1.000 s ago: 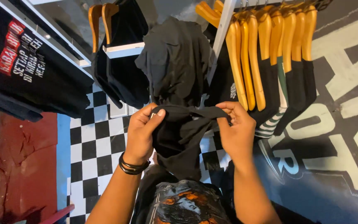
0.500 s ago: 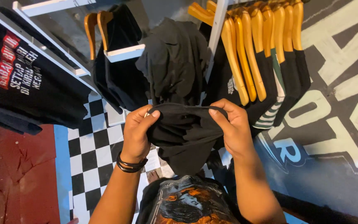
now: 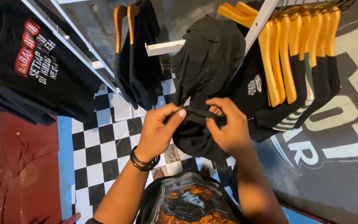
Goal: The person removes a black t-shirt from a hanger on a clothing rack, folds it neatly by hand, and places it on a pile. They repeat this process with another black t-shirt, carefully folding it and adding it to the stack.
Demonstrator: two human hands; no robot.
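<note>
Nearest, at the bottom edge: a black shirt with an orange and grey print [image 3: 189, 203] on the person's own body. Just above, two bare forearms rising toward the middle, with a stack of black wristbands [image 3: 143, 159] around the left wrist

Left hand [image 3: 159, 128] closed, thumb and fingers pinching the upper edge of a black garment [image 3: 195, 137]. Right hand [image 3: 226, 126] closed too, fingers curled over the same edge from the other side, both hands close together and almost touching. Black garment bunched between them and hanging down below the hands, in the air in front of the rack, above the floor

Under the hands, a black and white checkered floor [image 3: 100, 145], with a red floor area [image 3: 25, 166] at the left and a blue strip between the two

Behind the hands, another black garment [image 3: 208, 58] draped over a white rack bar [image 3: 164, 47]. At the right, a row of yellow wooden hangers [image 3: 295, 45] carrying dark shirts, packed tight on a slanted white rail [image 3: 262, 20]. At the left, a black t-shirt with red and white lettering [image 3: 38, 66] hanging from another white rail. Between, two brown wooden hangers [image 3: 125, 16] with black clothes. Farthest right, a dark painted floor with large pale letters [image 3: 340, 124]
</note>
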